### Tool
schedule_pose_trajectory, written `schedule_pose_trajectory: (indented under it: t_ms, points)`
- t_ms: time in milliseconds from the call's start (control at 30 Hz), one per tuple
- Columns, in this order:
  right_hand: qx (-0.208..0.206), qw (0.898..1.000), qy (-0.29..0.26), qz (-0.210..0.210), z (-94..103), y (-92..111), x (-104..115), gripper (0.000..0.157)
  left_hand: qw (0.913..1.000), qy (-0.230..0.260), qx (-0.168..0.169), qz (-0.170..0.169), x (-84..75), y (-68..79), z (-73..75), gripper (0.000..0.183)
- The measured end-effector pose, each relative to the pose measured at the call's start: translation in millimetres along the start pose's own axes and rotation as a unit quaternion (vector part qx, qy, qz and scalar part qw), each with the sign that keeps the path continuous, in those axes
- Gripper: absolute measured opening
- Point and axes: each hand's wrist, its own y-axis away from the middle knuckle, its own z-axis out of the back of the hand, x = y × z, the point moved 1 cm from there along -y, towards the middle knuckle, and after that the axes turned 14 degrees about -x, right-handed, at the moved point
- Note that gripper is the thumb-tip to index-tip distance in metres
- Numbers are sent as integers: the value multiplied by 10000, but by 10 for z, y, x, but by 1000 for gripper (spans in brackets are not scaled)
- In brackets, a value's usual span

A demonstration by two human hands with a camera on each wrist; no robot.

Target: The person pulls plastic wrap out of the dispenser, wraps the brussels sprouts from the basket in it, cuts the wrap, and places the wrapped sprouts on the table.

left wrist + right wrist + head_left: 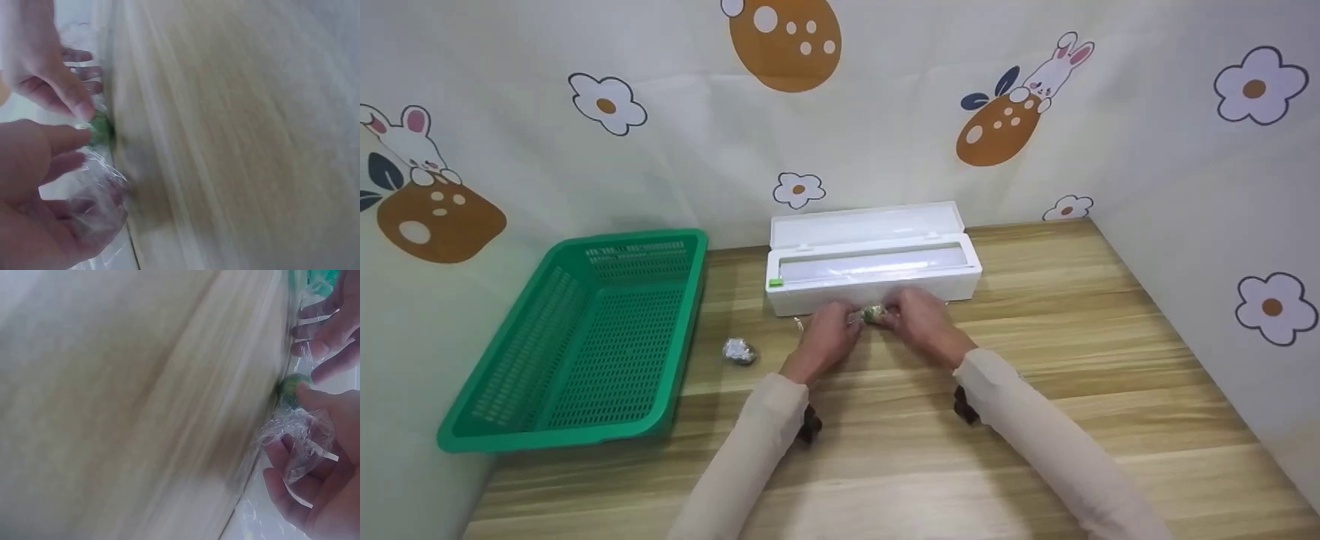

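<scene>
In the head view a small green round item (874, 313), wrapped in clear cling film (301, 430), is between the two hands, low against the front of a white cling film dispenser (877, 292). My left hand (829, 334) pinches film on its left side, and some film drapes over the lower fingers in the left wrist view. From the other side my right hand (922, 319) grips bunched film, its thumb against the green item in the right wrist view. What exactly the green item is cannot be told through the film.
The dispenser's lid (870, 225) is raised at the back, near the patterned wall cloth. A green plastic basket (671, 375) stands on the left. Between it and the left hand lies a small foil-wrapped lump (739, 351). All rest on a wood-grain table (885, 457).
</scene>
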Motion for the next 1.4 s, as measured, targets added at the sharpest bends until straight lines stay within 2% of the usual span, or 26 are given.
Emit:
schedule_pose_trajectory:
  t_ms: [100, 200, 300, 367, 467, 567, 633, 733, 800, 933, 1033, 1167, 1400]
  points:
    - [-20, 10000, 4, 14, 2, 22, -11, 18, 9976, 172, -668, -104, -12, 43, 136, 17]
    - [8, 10000, 23, -42, 39, 36, -3, 18, 9867, 388, -1563, -235, 28, 69, 309, 12]
    - [26, 9999, -33, -157, 96, 29, 27, 16, 9705, 510, -2355, 57, 132, 71, 470, 13]
    - [-37, 9999, -24, -127, 138, 12, 60, 15, 9645, 576, -2523, 528, 225, 64, 547, 23]
    - [-234, 9997, 2, 39, 207, -37, 126, 17, 9617, 802, -2339, 1183, 372, 34, 613, 50]
    - [-475, 9986, -44, 246, 269, -103, 206, 19, 9649, 994, -1815, 1619, 499, -12, 638, 78]
    - [-548, 9979, -182, 304, 298, -159, 264, 20, 9683, 1053, -1400, 1779, 570, -54, 646, 93]
    - [-506, 9971, -385, 421, 308, -251, 353, 21, 9710, 1177, -753, 1939, 659, -121, 653, 106]
    - [-407, 9965, -509, 531, 295, -315, 420, 23, 9710, 1335, -527, 1912, 711, -180, 658, 110]
    - [-235, 9939, -718, 804, 241, -427, 565, 24, 9715, 1754, -467, 1526, 786, -311, 647, 105]
    - [-104, 9921, -862, 906, 192, -494, 672, 26, 9688, 1853, -356, 1607, 826, -368, 616, 97]
    - [116, 9916, -885, 936, 127, -574, 800, 27, 9630, 1748, -282, 2030, 875, -381, 570, 94]
    - [294, 9909, -867, 983, -28, -691, 1032, 26, 9660, 1706, -576, 1854, 973, -374, 533, 90]
